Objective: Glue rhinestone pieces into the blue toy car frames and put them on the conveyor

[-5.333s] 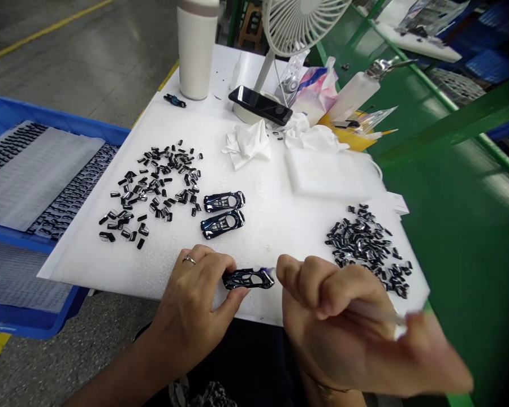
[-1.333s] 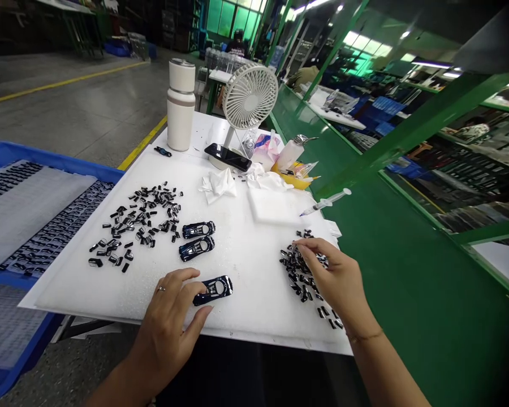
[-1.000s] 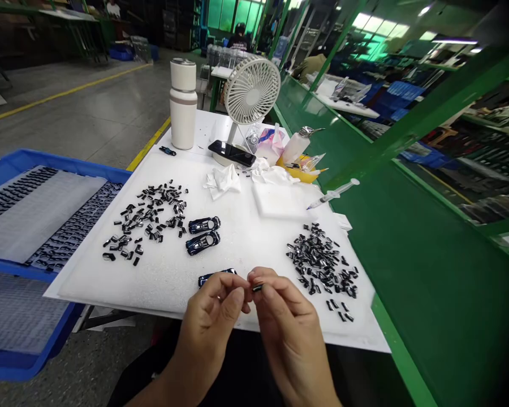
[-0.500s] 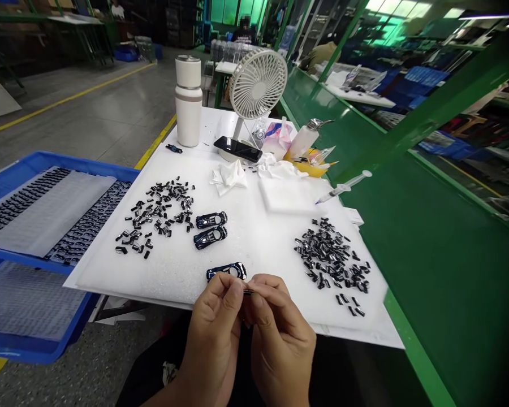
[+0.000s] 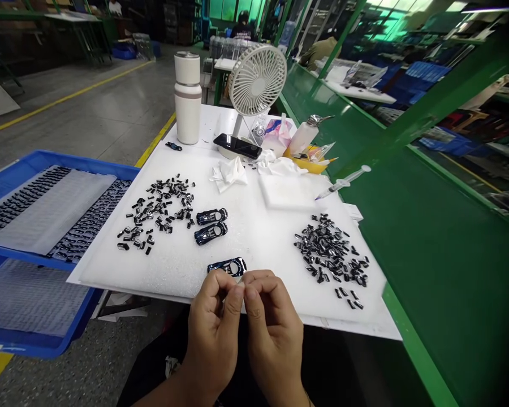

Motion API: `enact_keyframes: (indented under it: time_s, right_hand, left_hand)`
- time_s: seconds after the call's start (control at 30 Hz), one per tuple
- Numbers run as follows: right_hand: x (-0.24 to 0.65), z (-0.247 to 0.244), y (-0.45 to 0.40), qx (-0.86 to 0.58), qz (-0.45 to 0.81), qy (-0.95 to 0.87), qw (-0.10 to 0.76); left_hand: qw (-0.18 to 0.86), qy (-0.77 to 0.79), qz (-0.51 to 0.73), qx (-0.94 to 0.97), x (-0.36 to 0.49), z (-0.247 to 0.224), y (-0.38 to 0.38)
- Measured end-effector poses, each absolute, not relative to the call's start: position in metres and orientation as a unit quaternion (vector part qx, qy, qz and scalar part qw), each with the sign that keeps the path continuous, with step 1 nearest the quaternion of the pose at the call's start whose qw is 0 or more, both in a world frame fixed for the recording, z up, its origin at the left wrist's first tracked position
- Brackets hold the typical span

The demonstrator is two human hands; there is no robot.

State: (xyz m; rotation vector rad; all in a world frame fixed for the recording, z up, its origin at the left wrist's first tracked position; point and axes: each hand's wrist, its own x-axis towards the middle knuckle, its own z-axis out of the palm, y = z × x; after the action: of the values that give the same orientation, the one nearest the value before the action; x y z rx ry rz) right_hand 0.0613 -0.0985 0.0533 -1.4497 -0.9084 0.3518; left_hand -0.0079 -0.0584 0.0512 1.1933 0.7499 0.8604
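My left hand [image 5: 214, 322] and my right hand [image 5: 274, 333] meet at the fingertips over the near edge of a white foam sheet [image 5: 173, 268]. Whatever lies between the fingertips is hidden. Just beyond them, a glossy dark blue toy car body [image 5: 227, 267] rests on the foam, almost touching my left fingers. Two matching car bodies [image 5: 211, 216] [image 5: 211, 233] lie further up the sheet. Small shiny black pieces form one loose pile [image 5: 156, 212] to the left and another [image 5: 331, 249] to the right.
A blue tray [image 5: 59, 161] with rows of black parts stands left of the foam. At the back are a white flask [image 5: 188, 99], a fan [image 5: 257, 79], a phone [image 5: 237, 146] and tissues [image 5: 229, 175]. A syringe [image 5: 343, 182] lies by the green bench [image 5: 432, 254].
My hands have come together from separate places on the foam. The small black piece seen between my fingers moments ago is now hidden. The car body has stayed on the foam.
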Motion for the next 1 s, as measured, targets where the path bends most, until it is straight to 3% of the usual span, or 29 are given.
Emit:
enact_keyframes:
  time_s: [0.17,0.27,0.5,0.73,0.83,1.0]
  right_hand:
    - [0.081,0.050,-0.110,-0.657,0.188,-0.373,0.627]
    - [0.094,0.047,-0.120,-0.679,0.165,-0.322,0.639]
    - [0.069,0.047,-0.115,-0.626,0.273,-0.316,0.658]
    - [0.066,0.045,-0.109,-0.596,0.263,-0.301,0.697]
    - [0.086,0.046,-0.114,-0.593,0.256,-0.302,0.701]
    - [0.127,0.054,-0.108,-0.657,0.196,-0.408,0.602]
  left_hand:
    - [0.655,0.352,0.402,0.534,-0.009,0.048,-0.057]
    - [0.698,0.367,0.391,0.474,-0.010,0.049,-0.055]
    - [0.799,0.364,0.352,0.324,-0.004,0.055,-0.057]
    - [0.789,0.348,0.339,0.377,-0.009,0.047,-0.059]
    - [0.675,0.338,0.373,0.540,-0.019,0.039,-0.047]
    - [0.293,0.327,0.350,0.827,-0.031,0.025,-0.018]
